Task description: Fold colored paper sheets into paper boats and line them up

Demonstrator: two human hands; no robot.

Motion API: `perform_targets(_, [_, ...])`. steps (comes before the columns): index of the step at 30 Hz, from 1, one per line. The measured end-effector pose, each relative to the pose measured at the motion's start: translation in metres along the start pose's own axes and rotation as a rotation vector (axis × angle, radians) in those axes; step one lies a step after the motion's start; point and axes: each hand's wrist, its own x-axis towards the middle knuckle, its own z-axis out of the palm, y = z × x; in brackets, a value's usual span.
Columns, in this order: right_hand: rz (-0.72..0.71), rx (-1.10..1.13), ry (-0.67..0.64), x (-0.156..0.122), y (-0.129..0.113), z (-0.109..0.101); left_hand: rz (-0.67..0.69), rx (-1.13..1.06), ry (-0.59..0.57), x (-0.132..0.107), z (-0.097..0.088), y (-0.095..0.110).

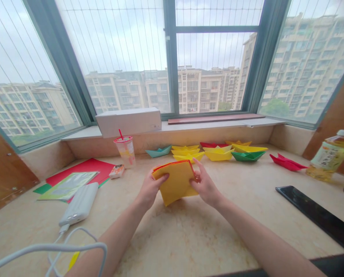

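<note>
A folded yellow paper (177,181) with a red edge along its top is held up above the stone counter (189,234) in front of me. My left hand (150,188) pinches its left side, thumb on the front. My right hand (204,184) grips its right side, forefinger raised along the edge. Behind the paper, a row of finished paper boats lies by the wall: a teal one (159,152), several yellow ones (189,153), a green one (248,156) and a red one (287,162).
A plastic cup with a red straw (125,150), a white box (129,121) on the sill, red and green paper sheets (82,173), a white power bank (79,204) with cable, a black phone (316,215) and a drink bottle (330,156) surround me.
</note>
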Motion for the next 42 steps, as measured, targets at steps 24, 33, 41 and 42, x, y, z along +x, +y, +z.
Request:
perform_targets(24, [0.186,0.311,0.058,0.000,-0.023,0.007,-0.194,-0.175,-0.111,-0.017,0.021,0.001])
perform_targets(33, [0.255,0.008,-0.027,-0.001,-0.006,0.005,-0.226,-0.198,0.081,-0.005,0.012,-0.002])
perform_targets(41, [0.149,-0.062,0.016,0.003,0.003,-0.006,-0.204,-0.085,-0.108,-0.009,0.007,-0.001])
perform_targets(42, [0.144,-0.042,0.011,0.004,0.002,-0.005,-0.199,-0.059,-0.123,-0.009,0.008,-0.001])
